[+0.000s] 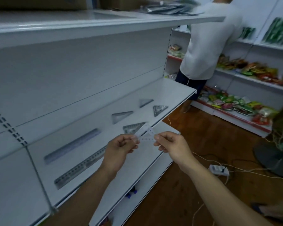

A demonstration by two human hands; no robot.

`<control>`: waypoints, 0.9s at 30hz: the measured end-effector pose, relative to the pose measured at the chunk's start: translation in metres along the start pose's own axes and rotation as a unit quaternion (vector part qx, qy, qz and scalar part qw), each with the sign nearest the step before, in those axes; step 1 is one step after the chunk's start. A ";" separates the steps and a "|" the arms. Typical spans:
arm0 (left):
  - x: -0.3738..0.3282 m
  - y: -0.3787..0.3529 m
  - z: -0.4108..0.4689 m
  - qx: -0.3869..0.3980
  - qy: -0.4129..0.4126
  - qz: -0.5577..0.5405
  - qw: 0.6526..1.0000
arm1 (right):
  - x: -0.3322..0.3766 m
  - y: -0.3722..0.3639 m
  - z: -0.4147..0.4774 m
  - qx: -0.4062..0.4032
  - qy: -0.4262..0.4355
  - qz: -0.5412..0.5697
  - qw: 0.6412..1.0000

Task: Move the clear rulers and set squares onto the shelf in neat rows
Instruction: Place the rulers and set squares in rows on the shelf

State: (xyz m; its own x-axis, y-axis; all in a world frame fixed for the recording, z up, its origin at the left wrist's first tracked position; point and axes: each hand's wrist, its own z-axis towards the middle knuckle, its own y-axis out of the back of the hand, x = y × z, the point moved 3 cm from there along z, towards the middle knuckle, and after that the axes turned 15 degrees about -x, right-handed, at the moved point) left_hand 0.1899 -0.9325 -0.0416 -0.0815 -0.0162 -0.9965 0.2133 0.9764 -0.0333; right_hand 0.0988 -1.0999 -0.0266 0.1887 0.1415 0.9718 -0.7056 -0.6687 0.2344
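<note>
Both my hands hold a small clear set square [146, 133] above the front edge of the white shelf [173, 88]. My left hand [121, 147] pinches its left corner, and my right hand [171, 143] pinches its right corner. On the shelf lie two long clear rulers, one at the back [72, 146] and one nearer the front [80, 167]. To their right lie several clear set squares in two rows: one back middle [121, 116], one back right [145, 102], one front right [159, 110] and one just behind my hands [132, 128].
A person in a white shirt [207, 44] stands at the aisle's far end by shelves of coloured packets [235, 101]. A power strip [219, 169] and cables lie on the wooden floor. A fan base [274, 157] stands at right. The upper shelf [104, 23] overhangs.
</note>
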 end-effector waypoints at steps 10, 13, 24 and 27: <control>0.000 -0.046 0.068 -0.061 0.017 -0.035 0.997 | 0.004 -0.005 0.098 0.061 0.014 -0.001 0.998; 0.005 -0.054 0.084 -0.097 0.017 -0.052 0.994 | 0.000 -0.012 0.125 0.089 0.019 0.004 0.996; 0.009 -0.113 0.145 -0.223 -0.071 0.107 0.966 | -0.008 -0.027 0.261 0.203 0.020 0.014 0.979; 0.008 -0.134 0.161 -0.245 -0.095 0.161 0.951 | -0.008 -0.027 0.296 0.235 0.030 0.007 0.971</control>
State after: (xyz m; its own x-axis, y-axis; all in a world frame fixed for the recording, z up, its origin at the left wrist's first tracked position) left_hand 0.3178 -1.0978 -0.0573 0.0997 0.3085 -0.9460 -0.2856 0.9196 0.2698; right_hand 0.3188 -1.2994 -0.0485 0.1310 0.1624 0.9780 -0.3153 -0.9284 0.1964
